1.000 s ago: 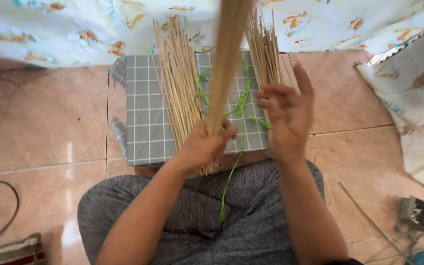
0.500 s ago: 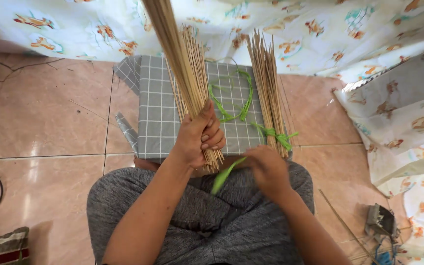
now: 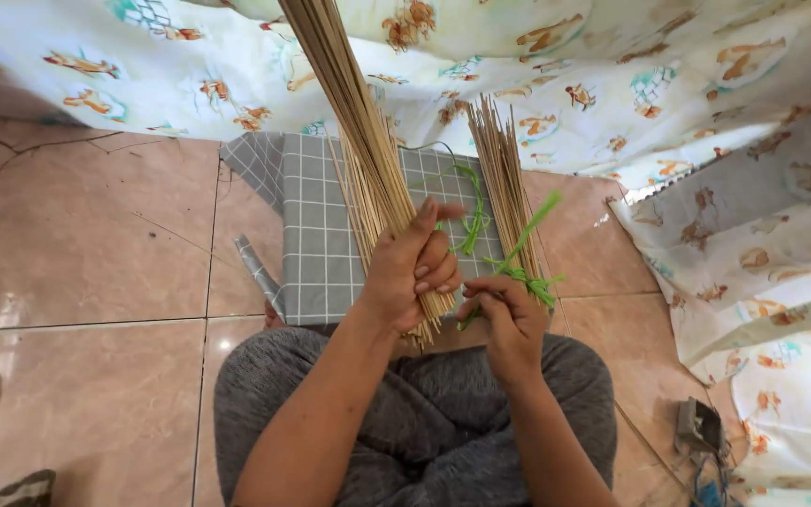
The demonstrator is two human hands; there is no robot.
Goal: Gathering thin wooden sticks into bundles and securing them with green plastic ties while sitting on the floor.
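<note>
My left hand [image 3: 412,272] grips a bundle of thin sticks [image 3: 359,141]; just beside it, my right hand [image 3: 504,314] pinches a green strip [image 3: 523,246].

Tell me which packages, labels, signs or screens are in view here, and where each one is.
None can be seen. The left hand holds a stick bundle, the right hand a green strip, over a grey checked cloth.
</note>
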